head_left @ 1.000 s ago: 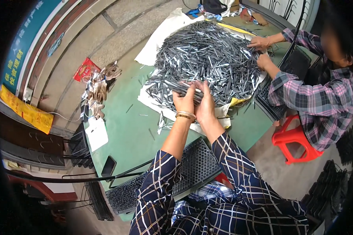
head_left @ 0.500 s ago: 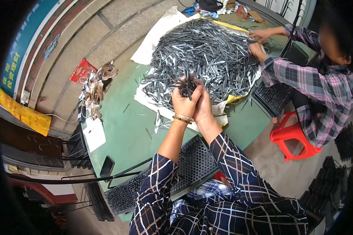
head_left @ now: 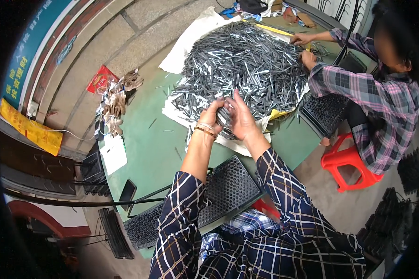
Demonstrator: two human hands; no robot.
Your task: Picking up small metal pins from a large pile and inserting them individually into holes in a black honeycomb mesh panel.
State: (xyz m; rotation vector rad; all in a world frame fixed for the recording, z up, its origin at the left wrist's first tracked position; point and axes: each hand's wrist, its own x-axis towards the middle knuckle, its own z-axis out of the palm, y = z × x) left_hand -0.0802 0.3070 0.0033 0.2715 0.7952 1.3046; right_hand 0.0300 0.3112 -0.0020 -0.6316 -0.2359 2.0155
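Note:
A large heap of thin, dark grey, shiny sticks lies on a white sheet over the green table. At the near edge of the heap, my left hand is curled around a small bundle of sticks. Facing it, my right hand has its palm turned toward the bundle, thumb up and fingers apart. Whether its hidden fingertips touch the bundle is not plain. Below my forearms sits a black tray full of round holes; farther left, a similar black tray looks more filled.
At the right a person in a plaid shirt reaches into the heap, near another black tray and a red stool. Gloves, a white card and a phone lie along the table's left side.
My hands have come apart from their joint clasp around the bundle, and the right hand has opened. Both have moved slightly toward me. The other person's hands have shifted a little.

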